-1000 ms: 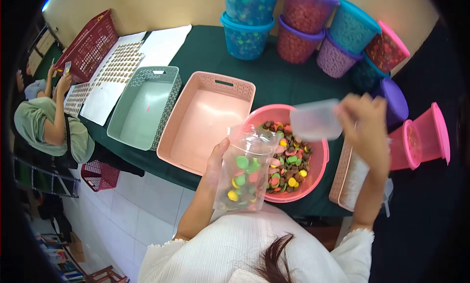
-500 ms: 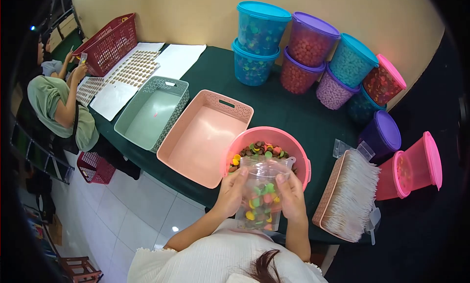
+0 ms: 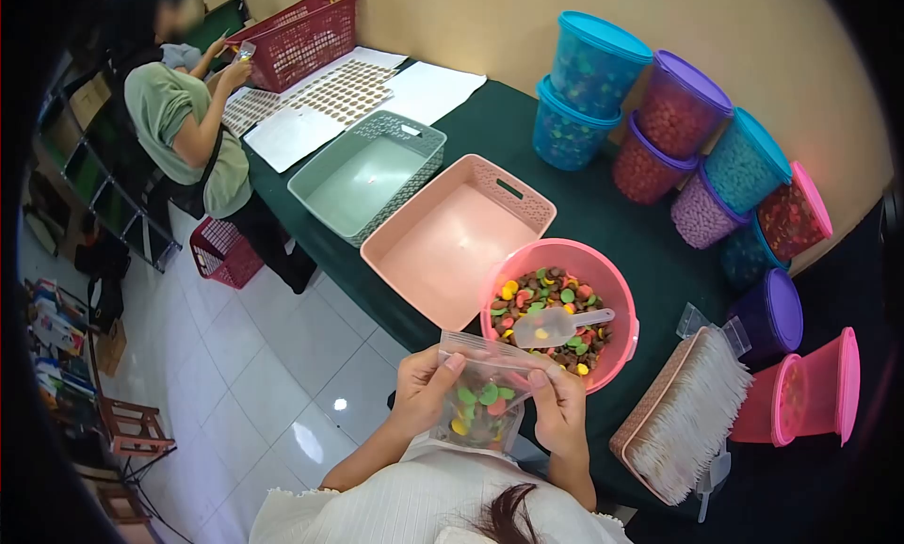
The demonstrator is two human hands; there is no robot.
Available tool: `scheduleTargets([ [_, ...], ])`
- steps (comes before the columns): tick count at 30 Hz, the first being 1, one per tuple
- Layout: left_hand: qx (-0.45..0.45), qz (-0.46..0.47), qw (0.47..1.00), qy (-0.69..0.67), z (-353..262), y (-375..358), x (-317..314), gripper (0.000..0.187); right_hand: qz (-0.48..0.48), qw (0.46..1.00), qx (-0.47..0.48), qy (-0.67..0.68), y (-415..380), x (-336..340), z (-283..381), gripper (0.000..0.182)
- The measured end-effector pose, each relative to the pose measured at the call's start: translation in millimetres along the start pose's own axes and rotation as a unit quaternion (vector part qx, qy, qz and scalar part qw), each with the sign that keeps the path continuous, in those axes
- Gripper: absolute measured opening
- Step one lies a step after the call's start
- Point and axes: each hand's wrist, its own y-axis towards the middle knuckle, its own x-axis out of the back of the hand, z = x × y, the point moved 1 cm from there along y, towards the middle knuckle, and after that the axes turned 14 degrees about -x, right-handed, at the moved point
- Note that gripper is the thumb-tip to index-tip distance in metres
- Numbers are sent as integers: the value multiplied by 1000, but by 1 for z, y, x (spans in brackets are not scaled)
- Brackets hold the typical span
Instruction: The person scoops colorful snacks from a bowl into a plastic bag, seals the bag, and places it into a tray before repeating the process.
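Observation:
A clear zip pouch [image 3: 482, 414] is held upright in front of my chest, with green, yellow, red and brown round pieces in its lower part. My left hand [image 3: 424, 390] pinches its upper left side, and my right hand [image 3: 559, 408] pinches the upper right near the zip strip. Just beyond the pouch stands a pink tub [image 3: 617, 290] of the same mixed, coloured pieces. A clear plastic scoop [image 3: 556, 327] rests on top of them, its handle pointing right.
A peach basket [image 3: 414, 252] and a green basket [image 3: 330, 172] stand left of the tub. Lidded buckets [image 3: 589, 83] line the wall. To the right is a box of packed pouches [image 3: 692, 412]. A person in green [image 3: 174, 120] works at the far left beside a maroon basket [image 3: 301, 45].
My view has swung left, so the table sits further right. The pouch has moved down and left off the tub, uncovering the scoop; both hands still grip it.

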Motion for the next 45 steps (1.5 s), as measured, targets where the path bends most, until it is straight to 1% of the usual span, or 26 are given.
scheduleTargets([
  [1, -2, -3, 1000, 0, -6, -1, 3, 22, 3, 1000, 0, -1, 1, -7, 1, 30],
  [3, -94, 29, 984, 149, -17, 0, 11, 22, -54, 998, 23, -25, 5, -24, 4, 20],
  [4, -99, 27, 983, 150, -20, 2, 18, 22, -52, 998, 27, -25, 9, -32, 5, 20],
  [6, -162, 27, 964, 208, -29, 2, 38, 18, -50, 997, 54, -39, 19, -52, 4, 18],
  [7, -164, 25, 963, 212, -34, 2, 50, 18, -46, 997, 56, -36, 24, -65, 2, 18],
  [9, -143, -3, 970, 195, -46, 3, 76, 17, 5, 995, 84, 47, 35, -91, -2, 17],
  [10, -142, -4, 970, 197, -51, 4, 88, 17, 15, 992, 115, 47, 41, -106, 0, 12],
  [12, -164, 0, 977, 138, -61, 4, 113, 12, 13, 993, 104, 53, 48, -135, 3, 10],
  [16, -201, 20, 966, 163, -82, 10, 160, 9, 12, 992, 123, 29, 69, -187, 0, 9],
  [18, -162, -10, 978, 131, -93, 14, 180, 11, 16, 990, 140, 22, 81, -210, -2, 8],
  [19, -166, -11, 977, 135, -98, 14, 191, 11, 31, 987, 160, 0, 88, -221, -2, 8],
  [21, -113, -28, 980, 159, -103, 14, 213, 12, 48, 982, 181, -22, 98, -239, 0, 8],
  [23, -121, -43, 980, 153, -104, 15, 227, 11, 97, 988, 118, 2, 106, -255, 1, 12],
  [24, -160, -58, 972, 161, -106, 18, 231, 10, 101, 991, 68, 57, 109, -263, -3, 17],
  [25, -199, -72, 963, 169, -106, 22, 236, 9, 101, 991, 68, 57, 115, -268, -4, 17],
  [27, -196, -76, 963, 169, -105, 28, 247, 7, 80, 992, 93, 7, 127, -276, -4, 21],
  [29, -143, -51, 979, 134, -104, 39, 260, 9, 97, 987, 125, -7, 144, -279, -11, 20],
  [31, -161, -31, 976, 142, -105, 56, 269, 10, 99, 985, 143, -5, 160, -281, -13, 20],
  [33, -193, 5, 968, 162, -106, 71, 275, 12, 97, 987, 125, 12, 176, -282, -13, 21],
  [34, -198, 2, 966, 167, -109, 80, 276, 12, 93, 989, 109, 29, 186, -282, -11, 22],
  [36, -241, 46, 941, 232, -116, 98, 277, 10, 117, 985, 123, 41, 206, -283, -5, 22],
  [37, -243, 44, 939, 240, -118, 107, 280, 10, 133, 981, 129, 50, 215, -284, -4, 21],
  [38, -242, 49, 936, 253, -120, 116, 281, 8, 154, 980, 98, 77, 224, -284, -4, 21],
  [41, -238, 56, 932, 267, -118, 137, 279, 8, 173, 977, 99, 69, 251, -276, 2, 17],
  [42, -238, 63, 930, 273, -116, 145, 278, 9, 168, 978, 120, 35, 258, -270, 10, 16],
  [45, -211, 37, 931, 297, -110, 167, 278, 8, 141, 983, 113, -21, 278, -264, 12, 14],
])
